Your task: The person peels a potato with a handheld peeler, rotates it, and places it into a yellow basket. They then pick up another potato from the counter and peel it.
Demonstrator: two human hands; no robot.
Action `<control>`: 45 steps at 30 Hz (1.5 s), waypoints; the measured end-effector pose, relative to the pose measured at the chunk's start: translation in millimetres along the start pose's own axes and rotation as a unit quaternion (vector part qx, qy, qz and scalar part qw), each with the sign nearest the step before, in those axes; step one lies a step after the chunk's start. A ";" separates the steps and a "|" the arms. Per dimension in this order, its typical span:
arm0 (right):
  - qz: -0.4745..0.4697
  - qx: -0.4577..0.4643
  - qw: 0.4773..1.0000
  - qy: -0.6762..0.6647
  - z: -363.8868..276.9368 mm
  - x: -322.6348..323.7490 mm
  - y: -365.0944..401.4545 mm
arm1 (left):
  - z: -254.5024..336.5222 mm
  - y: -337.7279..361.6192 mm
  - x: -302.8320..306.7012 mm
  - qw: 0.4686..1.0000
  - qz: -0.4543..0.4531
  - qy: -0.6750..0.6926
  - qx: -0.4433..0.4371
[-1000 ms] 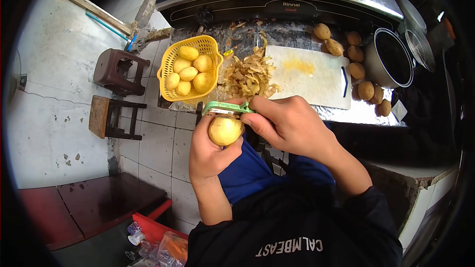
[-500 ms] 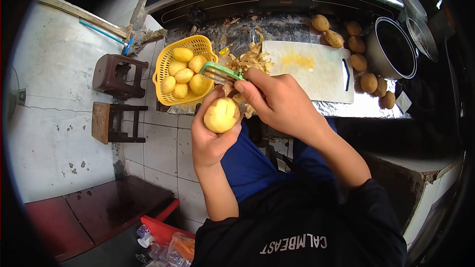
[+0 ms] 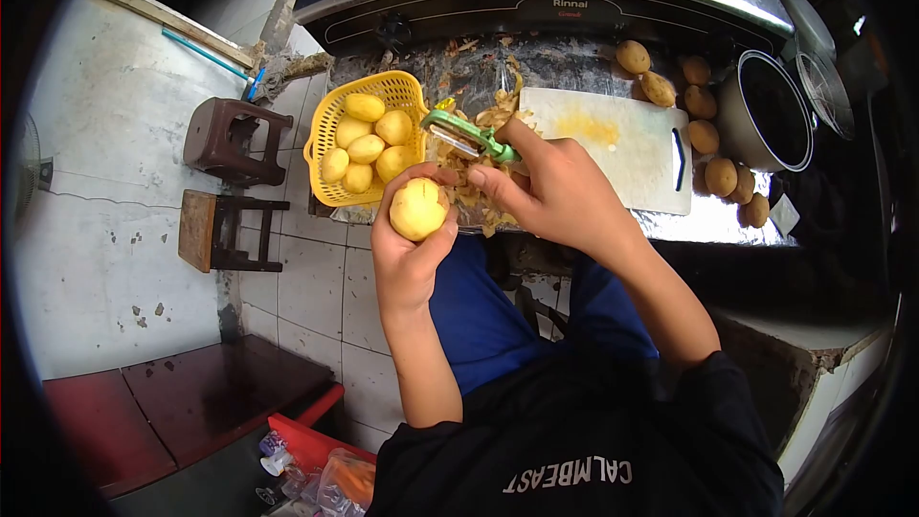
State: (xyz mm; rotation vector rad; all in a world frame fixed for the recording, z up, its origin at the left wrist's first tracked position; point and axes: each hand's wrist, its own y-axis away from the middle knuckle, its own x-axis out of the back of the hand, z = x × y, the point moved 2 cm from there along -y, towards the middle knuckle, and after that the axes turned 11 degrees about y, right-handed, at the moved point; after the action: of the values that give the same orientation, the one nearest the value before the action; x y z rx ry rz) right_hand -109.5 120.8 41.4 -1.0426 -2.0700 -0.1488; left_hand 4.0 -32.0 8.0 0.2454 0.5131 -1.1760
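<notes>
A mostly peeled potato (image 3: 418, 210) rests in my left hand (image 3: 407, 263), whose fingers and thumb wrap round it; some brown skin shows along its edge. My right hand (image 3: 550, 182) grips a green-handled peeler (image 3: 469, 137) above and to the right of that potato, its blade apart from the flesh. Several peeled potatoes (image 3: 366, 148) lie in a yellow basket (image 3: 319, 193) to the left. Behind the peeler, a heap of peelings (image 3: 498, 113) is spread beside a white cutting board (image 3: 632, 158), which has a yellow stain.
Several unpeeled potatoes (image 3: 704, 137) sit right of the board, by a metal pot (image 3: 735, 120). A stove (image 3: 565, 10) borders the counter at the back. Two stools (image 3: 196, 230) stand on the tiled floor at left, near a dark red table (image 3: 191, 402).
The peeler has moved right, away from the potato. My left hand has tilted the potato and shifted it slightly left and up. The whole view has moved a little.
</notes>
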 end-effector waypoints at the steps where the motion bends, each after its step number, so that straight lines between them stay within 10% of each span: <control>1: 0.000 0.002 1.000 0.000 -2.8 -0.2 2.5 | 0.4 0.2 -0.3 1.000 0.000 0.000 -0.001; 21: 0.048 0.013 0.998 0.048 -11.7 -20.9 4.3 | -0.1 8.6 -8.4 0.993 -0.101 0.060 -0.030; 27: 0.021 -0.042 0.976 0.211 2.4 -14.2 -9.7 | 3.7 11.3 9.7 0.999 0.001 0.033 -0.028; 45: 0.071 -0.026 0.989 0.129 27.1 -23.4 -13.8 | -2.0 16.5 7.6 0.995 0.014 0.102 0.006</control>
State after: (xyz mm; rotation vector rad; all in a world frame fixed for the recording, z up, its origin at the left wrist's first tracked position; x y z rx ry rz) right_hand -127.7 108.6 9.9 -1.1349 -1.7617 -0.2525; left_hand 20.9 -31.0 1.1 0.3850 0.6800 -1.1335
